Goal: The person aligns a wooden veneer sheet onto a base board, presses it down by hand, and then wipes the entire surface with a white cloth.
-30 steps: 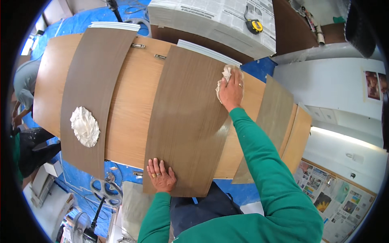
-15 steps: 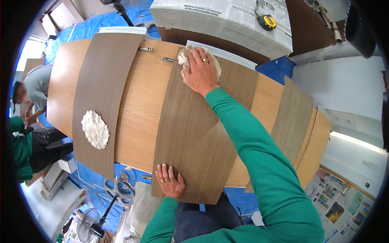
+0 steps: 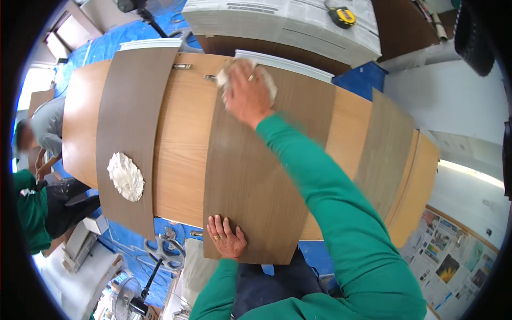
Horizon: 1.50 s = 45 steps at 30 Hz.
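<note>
A brown wood-grain panel (image 3: 253, 170) lies in front of me across a lighter wooden board (image 3: 180, 144). At the panel's far left corner my right hand (image 3: 247, 95), slightly blurred, presses a crumpled off-white cloth (image 3: 271, 85) against the surface, fingers over it. My left hand (image 3: 228, 241) lies flat on the panel's near left corner, fingers apart, holding nothing. Left of this, a second brown panel (image 3: 130, 101) carries another bunched white cloth (image 3: 126, 177), which neither hand touches. Metal hinges (image 3: 182, 66) sit on the lighter board between the two panels.
A newspaper-covered box (image 3: 277, 26) with a yellow tape measure (image 3: 342, 17) stands beyond the panels. Another brown panel (image 3: 384, 154) lies at right. Two people, one in a grey shirt (image 3: 49, 125), one in a green sleeve (image 3: 32, 218), are at left. A fan (image 3: 128, 298) stands lower left.
My right hand and the cloth have shifted left to the panel's far left corner. My left hand keeps its place on the panel. The whole view has shifted slightly.
</note>
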Motion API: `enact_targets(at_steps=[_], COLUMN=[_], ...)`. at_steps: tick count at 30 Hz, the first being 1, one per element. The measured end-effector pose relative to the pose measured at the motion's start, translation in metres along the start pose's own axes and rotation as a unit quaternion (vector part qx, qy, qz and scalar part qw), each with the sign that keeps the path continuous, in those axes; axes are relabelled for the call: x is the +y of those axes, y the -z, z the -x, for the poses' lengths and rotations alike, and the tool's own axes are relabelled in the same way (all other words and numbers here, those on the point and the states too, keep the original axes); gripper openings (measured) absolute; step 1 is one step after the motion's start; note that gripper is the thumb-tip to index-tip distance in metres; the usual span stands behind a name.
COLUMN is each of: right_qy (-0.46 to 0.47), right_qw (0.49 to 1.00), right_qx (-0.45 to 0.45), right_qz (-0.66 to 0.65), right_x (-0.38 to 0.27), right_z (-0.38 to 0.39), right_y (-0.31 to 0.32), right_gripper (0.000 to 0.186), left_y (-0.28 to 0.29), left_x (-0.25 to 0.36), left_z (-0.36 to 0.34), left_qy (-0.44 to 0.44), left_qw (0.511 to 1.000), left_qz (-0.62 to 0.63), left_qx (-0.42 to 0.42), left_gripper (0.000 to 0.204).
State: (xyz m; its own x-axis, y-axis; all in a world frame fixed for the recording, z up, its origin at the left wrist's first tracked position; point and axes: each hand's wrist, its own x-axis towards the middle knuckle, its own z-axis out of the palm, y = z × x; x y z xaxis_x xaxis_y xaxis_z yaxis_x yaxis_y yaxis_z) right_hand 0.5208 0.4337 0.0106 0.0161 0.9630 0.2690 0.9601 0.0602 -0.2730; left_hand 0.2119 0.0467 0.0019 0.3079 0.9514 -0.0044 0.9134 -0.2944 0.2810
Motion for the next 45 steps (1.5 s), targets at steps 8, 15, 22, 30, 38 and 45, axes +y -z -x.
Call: enact_targets(at_steps=[8,15,22,30,38,45], right_qy=[-0.098,-0.199,-0.222,-0.323,-0.347,-0.336], right_qw=[0.994,0.969,0.972,0.941,0.929,0.939], right_qx=[-0.034,0.059,-0.014,-0.097,-0.124,-0.068], right_qz=[0.045,0.132,0.079,0.028,0.003,0.010], right_x=[0.035,0.106,-0.038,-0.202,-0.233,-0.139], right_z=[0.130,0.132,0.317,0.527,0.568,0.436], right_y=[0.049,0.045,0.079,0.117,0.124,0.107], right_gripper=[0.070,0.077,0.078,0.078,0.081,0.082], left_y=[0.003,0.001,-0.001,0.004,0.025,0.004], left_x=[-0.001,0.001,-0.006,0.005,0.008,0.020], left_z=[-0.004,-0.009,-0.004,-0.006,-0.067,-0.211], left_qy=[0.006,-0.006,-0.022,-0.044,-0.089,-0.228], left_qw=[1.000,1.000,0.999,0.997,0.989,0.973], left_qz=[0.009,0.022,0.008,0.025,0.112,0.044], left_qx=[0.017,0.019,0.036,0.059,-0.026,0.017], left_gripper=[0.062,0.063,0.061,0.059,0.059,0.061])
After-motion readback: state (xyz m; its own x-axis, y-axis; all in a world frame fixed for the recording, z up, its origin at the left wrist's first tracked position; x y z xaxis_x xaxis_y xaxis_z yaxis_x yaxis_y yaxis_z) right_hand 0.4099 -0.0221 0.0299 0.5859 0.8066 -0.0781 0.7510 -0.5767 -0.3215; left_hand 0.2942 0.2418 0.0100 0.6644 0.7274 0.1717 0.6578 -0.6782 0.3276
